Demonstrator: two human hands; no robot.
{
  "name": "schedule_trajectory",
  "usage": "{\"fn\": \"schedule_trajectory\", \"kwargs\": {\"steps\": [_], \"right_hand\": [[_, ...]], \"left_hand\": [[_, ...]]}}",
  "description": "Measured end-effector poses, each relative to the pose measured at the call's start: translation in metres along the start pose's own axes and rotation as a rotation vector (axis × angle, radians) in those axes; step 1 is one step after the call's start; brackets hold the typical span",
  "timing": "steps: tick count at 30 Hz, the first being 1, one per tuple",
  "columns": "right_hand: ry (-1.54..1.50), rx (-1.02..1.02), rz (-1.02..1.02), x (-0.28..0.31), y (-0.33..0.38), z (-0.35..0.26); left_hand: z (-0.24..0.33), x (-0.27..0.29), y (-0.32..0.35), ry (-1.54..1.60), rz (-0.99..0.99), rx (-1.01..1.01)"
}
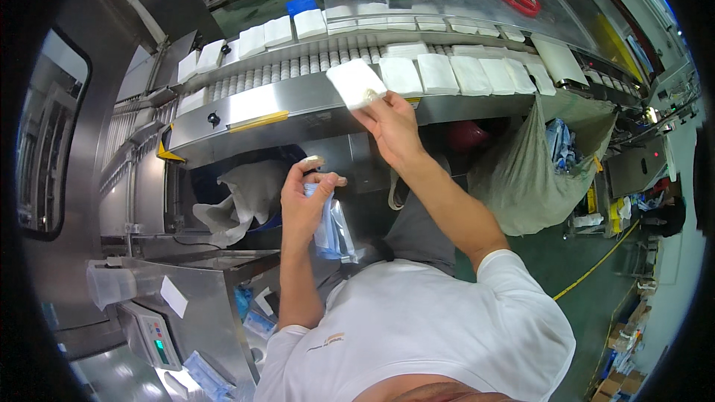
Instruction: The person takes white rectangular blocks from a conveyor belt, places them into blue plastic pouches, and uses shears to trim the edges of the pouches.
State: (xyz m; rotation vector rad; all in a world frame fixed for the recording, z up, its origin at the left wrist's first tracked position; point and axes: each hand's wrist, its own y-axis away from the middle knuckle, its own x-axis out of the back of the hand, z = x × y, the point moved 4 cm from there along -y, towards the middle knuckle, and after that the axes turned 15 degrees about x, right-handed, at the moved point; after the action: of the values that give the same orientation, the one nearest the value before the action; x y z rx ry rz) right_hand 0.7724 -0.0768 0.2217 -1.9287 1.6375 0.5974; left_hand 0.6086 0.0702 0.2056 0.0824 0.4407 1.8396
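White shirt fabric (417,327) fills the near edge, and both forearms rise from it toward the far conveyor (298,97). One white pad (357,83) has been lifted off the belt and is held up by the right hand (391,126), just near of the roller row. It is pinched at its near right corner between thumb and fingertips (370,98), so most of it stands clear above the fingers, tilted with its flat face toward the camera. The left hand (305,205) is closed around a clear and blue plastic pouch (333,231), which hangs down below the palm; a small pale piece is nipped between thumb and forefinger at the top, too small to identify.

By the look of it, the work is at an early to middle stage: a pad has been picked and a pouch is ready, but the two are well apart and the pad is not yet inside. Many more white pads (454,73) lie in a row on the belt to the right, and others (253,39) on the far track, so plenty seems to be left. A grey sack (521,179) hangs at the right.
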Motion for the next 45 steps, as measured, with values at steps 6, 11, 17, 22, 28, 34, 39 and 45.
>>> {"fn": "schedule_trajectory", "kwargs": {"steps": [6, 11, 17, 22, 28, 34, 39, 45], "right_hand": [[0.059, 0.080, 0.079, -0.002, -0.004, 0.017], [0.299, 0.081, -0.020, 0.013, -0.010, 0.007], [0.294, 0.250, 0.101, 0.027, -0.006, 0.024], [0.310, 0.305, 0.180, 0.026, -0.002, 0.029], [0.356, 0.131, -0.267, 0.039, 0.050, 0.019], [0.857, -0.009, -1.023, 0.049, 0.133, -0.055], [1.172, -0.093, -0.349, 0.194, 0.080, -0.115], [1.795, 0.384, 0.332, 0.426, -0.047, -0.315]], "left_hand": [[-0.006, -0.002, 0.008, -0.033, 0.002, 0.031], [0.011, -0.016, 0.020, -0.090, -0.011, 0.097], [-0.001, -0.024, 0.018, -0.046, -0.086, 0.041], [-0.011, -0.032, 0.019, -0.072, -0.122, 0.006], [-0.006, -0.035, 0.016, 0.031, 0.114, -0.192], [-0.012, -0.074, 0.010, 0.003, 0.173, -0.414], [-0.016, -0.065, 0.028, -0.128, 0.154, -0.591], [-0.008, 0.036, 0.071, -0.392, 0.675, -0.587]]}}
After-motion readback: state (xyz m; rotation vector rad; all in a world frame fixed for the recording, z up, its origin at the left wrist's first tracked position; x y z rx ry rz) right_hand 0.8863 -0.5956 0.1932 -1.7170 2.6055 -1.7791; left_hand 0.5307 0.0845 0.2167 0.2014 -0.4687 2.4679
